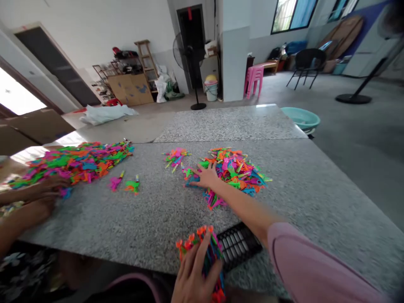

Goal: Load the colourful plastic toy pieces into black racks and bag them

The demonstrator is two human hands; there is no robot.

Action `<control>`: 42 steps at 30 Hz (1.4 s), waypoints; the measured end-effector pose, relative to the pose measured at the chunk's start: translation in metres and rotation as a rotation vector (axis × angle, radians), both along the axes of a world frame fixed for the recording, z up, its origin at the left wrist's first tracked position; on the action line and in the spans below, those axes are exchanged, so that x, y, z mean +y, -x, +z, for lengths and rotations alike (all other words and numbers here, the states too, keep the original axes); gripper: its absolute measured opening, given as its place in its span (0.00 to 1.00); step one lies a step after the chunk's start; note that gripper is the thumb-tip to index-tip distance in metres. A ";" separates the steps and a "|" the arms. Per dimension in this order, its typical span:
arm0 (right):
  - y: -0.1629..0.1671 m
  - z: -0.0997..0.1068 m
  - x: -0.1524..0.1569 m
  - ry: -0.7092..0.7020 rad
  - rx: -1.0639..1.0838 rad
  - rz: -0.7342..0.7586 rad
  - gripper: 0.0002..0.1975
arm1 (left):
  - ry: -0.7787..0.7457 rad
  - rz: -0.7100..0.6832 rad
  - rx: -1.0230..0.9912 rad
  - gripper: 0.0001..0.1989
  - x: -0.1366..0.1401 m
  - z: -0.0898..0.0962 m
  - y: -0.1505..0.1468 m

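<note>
My left hand point(197, 269) is wrapped over a lined-up bundle of small bright plastic pieces point(217, 256) with orange ends, at the near edge of the table. Beside that bundle, partly under it, is a black slotted plastic basket point(238, 244). My right hand point(206, 176) reaches out flat with its fingers spread, touching the left side of a loose pile of similar pink, green, orange and blue plastic pieces point(236, 168). Their exact kind is too small to make out. Whatever lies beneath the right palm is hidden.
A small cluster of pieces point(176, 158) lies left of my pile. Farther left is a bigger heap point(85, 160), with another person's hands point(44, 198) at its near side. Two loose bits sit between. A turquoise basin point(301, 118) stands beyond the speckled table point(151, 227).
</note>
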State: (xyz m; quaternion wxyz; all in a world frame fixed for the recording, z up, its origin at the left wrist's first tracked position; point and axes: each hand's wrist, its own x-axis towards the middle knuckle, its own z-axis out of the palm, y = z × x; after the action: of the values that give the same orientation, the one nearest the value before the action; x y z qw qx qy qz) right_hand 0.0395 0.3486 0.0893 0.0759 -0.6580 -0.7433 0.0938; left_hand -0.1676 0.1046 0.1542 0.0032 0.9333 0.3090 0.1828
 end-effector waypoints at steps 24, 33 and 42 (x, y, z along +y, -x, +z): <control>-0.175 0.018 -0.318 -0.026 -0.111 -0.137 0.18 | 0.090 -0.239 0.149 0.14 0.021 0.028 -0.089; -0.189 0.027 -0.315 -0.033 -0.298 -0.125 0.14 | 0.112 -0.326 0.208 0.16 0.026 0.037 -0.072; -0.211 0.012 -0.306 -0.106 -0.363 0.087 0.16 | 0.038 -0.358 0.325 0.20 0.018 0.052 -0.081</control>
State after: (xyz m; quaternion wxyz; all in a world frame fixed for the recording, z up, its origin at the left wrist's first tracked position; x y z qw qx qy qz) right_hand 0.2503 0.0430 0.1010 -0.0291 -0.6264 -0.7764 -0.0623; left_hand -0.0866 0.1224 0.2064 0.0033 0.9901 0.1385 0.0208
